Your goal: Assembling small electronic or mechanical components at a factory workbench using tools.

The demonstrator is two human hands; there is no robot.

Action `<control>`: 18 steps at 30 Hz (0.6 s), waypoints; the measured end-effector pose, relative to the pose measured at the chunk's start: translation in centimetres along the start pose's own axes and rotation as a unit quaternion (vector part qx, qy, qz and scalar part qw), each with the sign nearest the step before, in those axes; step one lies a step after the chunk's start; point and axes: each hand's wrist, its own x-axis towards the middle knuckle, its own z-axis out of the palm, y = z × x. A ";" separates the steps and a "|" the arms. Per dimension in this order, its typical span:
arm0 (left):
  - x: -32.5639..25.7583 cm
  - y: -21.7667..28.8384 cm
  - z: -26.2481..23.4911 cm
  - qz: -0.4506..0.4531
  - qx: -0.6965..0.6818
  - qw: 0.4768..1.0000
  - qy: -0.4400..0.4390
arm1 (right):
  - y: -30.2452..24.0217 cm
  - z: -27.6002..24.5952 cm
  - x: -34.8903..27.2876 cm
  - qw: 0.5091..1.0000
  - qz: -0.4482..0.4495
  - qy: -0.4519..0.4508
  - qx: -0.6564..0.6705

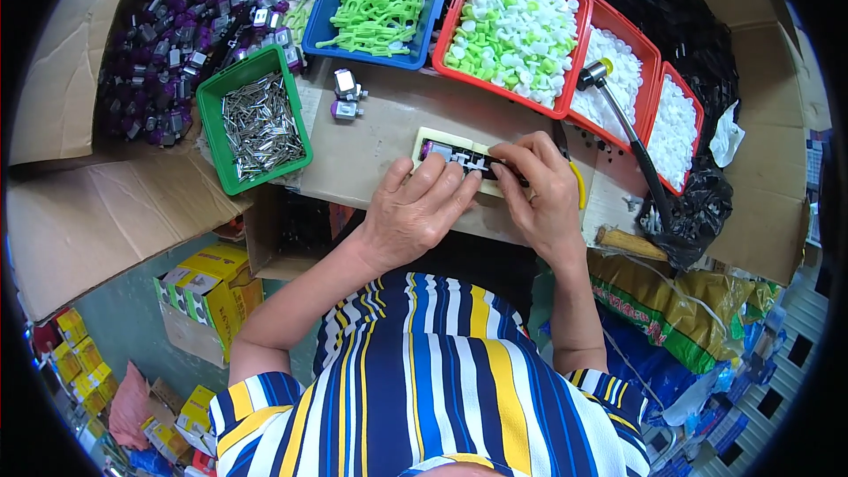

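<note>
A narrow black casing [459, 157] lies in a cream-coloured holder [433, 135] on the cardboard work surface. It has a purple and silver piece at its left end and small white parts along its middle. My left hand [413, 208] has its fingers pressed together on the casing's near side. My right hand [541, 199] pinches at the casing's right end, thumb and forefinger close together. The fingertips hide part of the casing, and I cannot tell whether a small part is between them. Two small silver and purple motors [346, 95] lie farther left on the cardboard.
A green bin [231, 178] of metal pins, a blue bin [309, 31] of green parts and red bins [449, 18] of white and green pieces ring the surface. A hammer [623, 115] leans across them. Yellow-handled pliers [579, 184] lie beside my right hand. Purple motors [159, 53] fill a carton.
</note>
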 end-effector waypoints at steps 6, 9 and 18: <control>0.0 -0.2 -0.2 0.036 0.043 0.998 -0.028 | -0.2 -0.3 0.0 0.996 -0.062 -0.005 -0.067; 0.1 -0.2 -0.1 0.055 0.052 0.997 -0.017 | 0.3 -0.4 0.3 0.998 -0.055 -0.019 -0.034; 0.9 -0.6 -0.6 0.129 0.096 0.986 -0.048 | 0.5 -0.7 -0.1 0.995 -0.076 -0.023 -0.064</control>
